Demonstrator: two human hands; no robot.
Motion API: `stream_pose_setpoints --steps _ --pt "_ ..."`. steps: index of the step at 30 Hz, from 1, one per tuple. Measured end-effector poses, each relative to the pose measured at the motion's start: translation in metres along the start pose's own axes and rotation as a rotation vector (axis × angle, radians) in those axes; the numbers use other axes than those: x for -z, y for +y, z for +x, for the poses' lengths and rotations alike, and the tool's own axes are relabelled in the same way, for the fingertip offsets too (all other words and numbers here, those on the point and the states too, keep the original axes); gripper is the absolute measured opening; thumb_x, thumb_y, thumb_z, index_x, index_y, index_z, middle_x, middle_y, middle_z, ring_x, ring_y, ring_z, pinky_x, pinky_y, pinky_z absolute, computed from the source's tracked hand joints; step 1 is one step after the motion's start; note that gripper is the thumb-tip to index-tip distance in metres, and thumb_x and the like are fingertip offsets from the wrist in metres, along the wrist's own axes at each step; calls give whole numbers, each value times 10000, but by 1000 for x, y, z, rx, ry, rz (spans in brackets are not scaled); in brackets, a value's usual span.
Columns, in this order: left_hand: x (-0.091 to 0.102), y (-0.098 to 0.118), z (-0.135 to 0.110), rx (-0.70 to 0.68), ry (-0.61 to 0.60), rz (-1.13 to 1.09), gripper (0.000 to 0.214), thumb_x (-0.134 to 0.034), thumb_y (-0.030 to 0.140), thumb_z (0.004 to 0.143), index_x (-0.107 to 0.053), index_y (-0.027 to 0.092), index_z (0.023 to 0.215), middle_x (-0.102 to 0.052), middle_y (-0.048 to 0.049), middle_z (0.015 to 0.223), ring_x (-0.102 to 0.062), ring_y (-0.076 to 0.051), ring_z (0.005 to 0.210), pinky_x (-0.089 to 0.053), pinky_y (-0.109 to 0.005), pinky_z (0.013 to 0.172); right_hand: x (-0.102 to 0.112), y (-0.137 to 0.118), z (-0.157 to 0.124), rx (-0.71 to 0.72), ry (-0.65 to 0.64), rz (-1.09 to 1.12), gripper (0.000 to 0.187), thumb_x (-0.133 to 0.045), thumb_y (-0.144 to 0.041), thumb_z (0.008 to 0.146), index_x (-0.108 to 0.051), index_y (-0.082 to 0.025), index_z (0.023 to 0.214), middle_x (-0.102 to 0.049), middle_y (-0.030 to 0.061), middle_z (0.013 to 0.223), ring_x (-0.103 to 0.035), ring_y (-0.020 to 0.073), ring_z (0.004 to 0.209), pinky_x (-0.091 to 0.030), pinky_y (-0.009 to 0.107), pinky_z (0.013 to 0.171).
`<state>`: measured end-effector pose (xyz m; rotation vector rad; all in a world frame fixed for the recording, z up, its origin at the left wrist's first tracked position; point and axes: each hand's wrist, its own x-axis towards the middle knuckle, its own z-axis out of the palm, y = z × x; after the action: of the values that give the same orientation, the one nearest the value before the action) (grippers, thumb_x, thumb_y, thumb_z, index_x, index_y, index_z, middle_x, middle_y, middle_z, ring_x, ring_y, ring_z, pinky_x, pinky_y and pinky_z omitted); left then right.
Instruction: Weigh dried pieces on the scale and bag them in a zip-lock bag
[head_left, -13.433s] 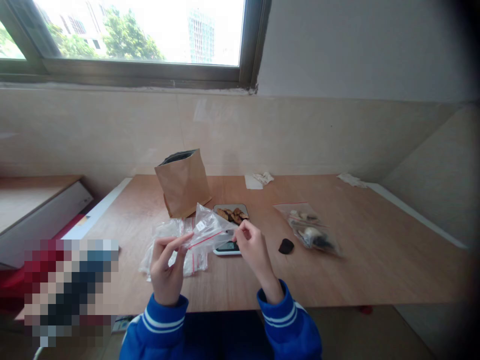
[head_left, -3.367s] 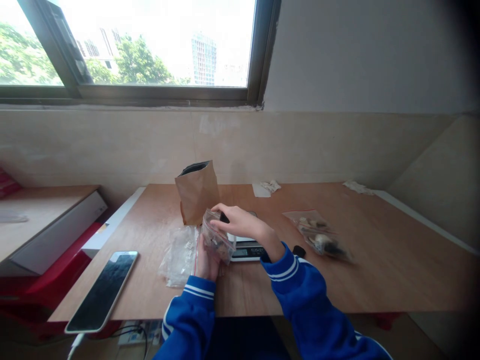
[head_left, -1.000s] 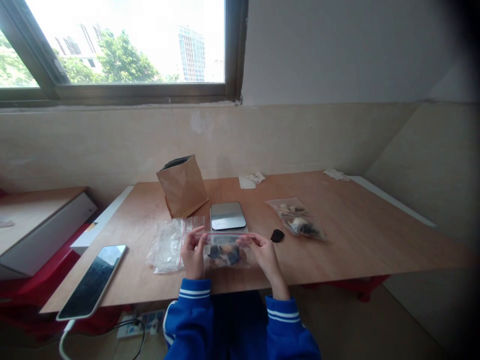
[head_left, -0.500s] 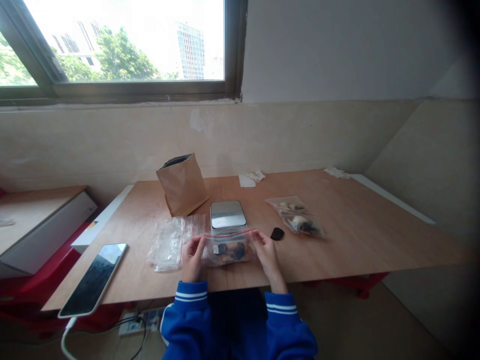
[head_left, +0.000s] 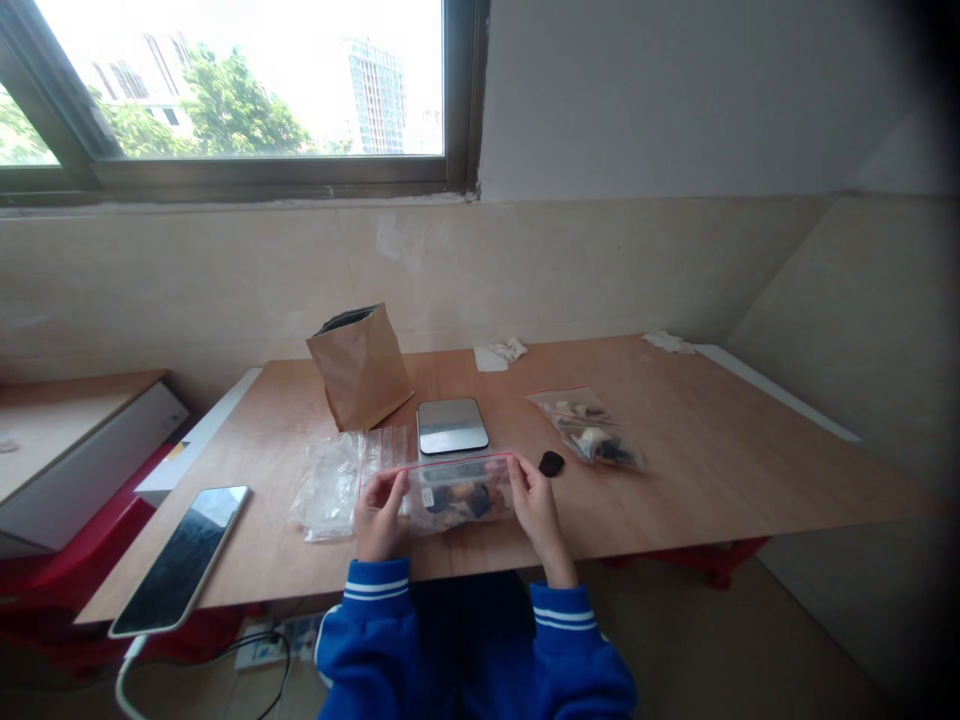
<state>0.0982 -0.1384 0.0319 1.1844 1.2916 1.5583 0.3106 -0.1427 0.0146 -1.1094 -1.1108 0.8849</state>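
A clear zip bag (head_left: 459,494) with a red seal strip and dark and brown pieces inside is held just above the wooden table (head_left: 712,470), near its front edge. My left hand (head_left: 377,514) pinches the bag's left top corner. My right hand (head_left: 534,500) pinches its right top corner. Just behind the bag lies a small scale (head_left: 451,426) with a bare metal plate.
A brown paper bag (head_left: 361,365) stands open behind the scale. A pile of unfilled zip bags (head_left: 334,482) lies to the left, a filled zip bag (head_left: 588,427) and a small black piece (head_left: 551,463) to the right. A phone (head_left: 182,556) rests at the table's left front corner. Crumpled tissues (head_left: 498,353) lie at the back.
The pieces went from the scale's plate into the bag. Over the last second both hands have held the filled bag by its top corners and it has risen slightly.
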Motion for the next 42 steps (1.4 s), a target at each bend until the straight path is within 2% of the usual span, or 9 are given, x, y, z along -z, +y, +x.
stream_pose_setpoints --steps 8,17,22,26,31,42 --pt "2 -5 0 -25 17 34 272 -701 409 705 -677 162 817 -681 -41 792 -625 -179 786 -482 -297 760 -4 3 0 -12 58 -8 437 -516 -608 792 -649 -199 870 -711 73 811 -663 213 726 -534 346 731" --pt "2 -2 0 -40 26 84 285 -688 434 712 -661 170 815 -672 -36 777 -623 -182 776 -483 -306 763 -4 4 0 -3 47 -22 425 -504 -584 813 -651 -188 863 -716 78 812 -663 209 720 -528 339 718" --pt "3 1 -1 48 -75 -73 312 -658 458 733 -626 167 842 -658 -28 785 -633 -176 787 -496 -306 757 -4 -4 -3 -42 -23 48 473 -486 -584 827 -677 -184 991 -722 90 920 -673 241 857 -528 362 786" --pt "2 2 -1 56 -129 -68 334 -707 405 697 -638 177 931 -667 -25 830 -631 -174 823 -487 -303 783 -4 -10 -5 -40 -49 51 418 -537 -543 814 -683 -184 969 -723 87 932 -662 251 918 -506 384 858" --pt "1 5 -1 43 -133 -41 259 -718 399 677 -664 157 748 -657 -20 754 -607 -164 764 -475 -278 739 -6 -6 -4 -67 -38 43 336 -643 -474 749 -680 -168 884 -728 81 892 -670 236 866 -520 369 814" --pt "4 4 -1 119 -52 -46 227 -773 347 611 -703 165 727 -673 -6 679 -595 -139 657 -455 -240 606 -4 2 -4 -49 14 31 254 -649 -397 761 -674 -168 868 -705 51 841 -653 189 778 -517 321 738"
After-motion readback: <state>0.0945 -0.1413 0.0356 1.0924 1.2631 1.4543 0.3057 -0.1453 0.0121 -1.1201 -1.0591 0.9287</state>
